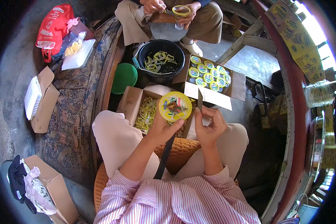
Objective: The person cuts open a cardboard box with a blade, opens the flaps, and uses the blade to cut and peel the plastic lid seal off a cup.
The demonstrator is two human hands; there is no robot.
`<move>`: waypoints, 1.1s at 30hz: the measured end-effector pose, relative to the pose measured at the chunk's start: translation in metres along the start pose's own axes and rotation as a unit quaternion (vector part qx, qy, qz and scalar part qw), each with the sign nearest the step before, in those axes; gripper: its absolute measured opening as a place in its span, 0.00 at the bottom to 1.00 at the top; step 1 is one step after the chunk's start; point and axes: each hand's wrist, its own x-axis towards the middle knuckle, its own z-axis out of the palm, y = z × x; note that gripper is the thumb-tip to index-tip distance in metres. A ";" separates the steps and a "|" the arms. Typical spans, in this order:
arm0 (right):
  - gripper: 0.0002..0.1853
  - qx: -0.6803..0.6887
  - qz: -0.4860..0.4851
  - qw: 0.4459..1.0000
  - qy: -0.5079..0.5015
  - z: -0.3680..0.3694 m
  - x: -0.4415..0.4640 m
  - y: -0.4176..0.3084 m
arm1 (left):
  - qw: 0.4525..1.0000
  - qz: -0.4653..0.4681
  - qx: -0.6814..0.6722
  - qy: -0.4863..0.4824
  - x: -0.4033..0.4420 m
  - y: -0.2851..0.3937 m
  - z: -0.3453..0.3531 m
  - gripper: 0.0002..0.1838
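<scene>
My left hand [163, 130] is wrapped round a cup with a yellow-rimmed printed lid [175, 107], its printed top turned toward me. Just to the right, my right hand [211, 126] pinches a small knife [200, 99] whose dark, narrow blade points up, apart from the lid. Under the cup stands an open cardboard box [130, 106] holding a heap of yellow plastic trimmings [146, 115]. The lid and my left hand cover part of that heap. What lies below the lid of the held cup is mostly hidden.
Beyond sits a carton [238, 85] of lidded cups [209, 73], beside a black tub [141, 56] with trimmings and a green lid [124, 78]. Opposite me, a co-worker's hands [190, 13] hold a clear cup [181, 23]. A wooden post [278, 56] rises at right; a red bag [55, 31] lies left.
</scene>
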 end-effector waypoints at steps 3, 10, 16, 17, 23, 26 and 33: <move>0.07 0.005 0.008 1.000 -0.006 0.000 0.001 -0.004 | 1.000 0.024 0.005 0.018 0.002 -0.002 -0.004 0.33; 0.08 0.033 -0.006 0.998 -0.052 0.003 -0.001 0.000 | 0.996 0.058 0.049 0.035 0.006 0.003 -0.003 0.37; 0.08 0.021 -0.020 0.998 -0.059 0.004 0.000 -0.002 | 0.995 0.072 0.068 0.017 0.005 -0.011 -0.004 0.37; 0.08 0.028 -0.014 0.998 -0.057 0.003 0.000 -0.003 | 0.996 0.059 0.059 0.009 0.004 -0.012 -0.004 0.36; 0.07 0.046 -0.008 0.998 -0.036 0.002 -0.001 -0.003 | 0.999 0.046 0.014 0.013 0.004 -0.003 -0.001 0.33; 0.07 0.048 -0.024 0.998 -0.042 0.003 -0.002 -0.004 | 0.999 0.033 0.009 0.018 0.003 -0.006 -0.003 0.32; 0.08 0.022 -0.033 0.999 -0.031 0.004 0.000 -0.006 | 0.998 0.035 0.043 -0.007 0.003 -0.004 -0.004 0.33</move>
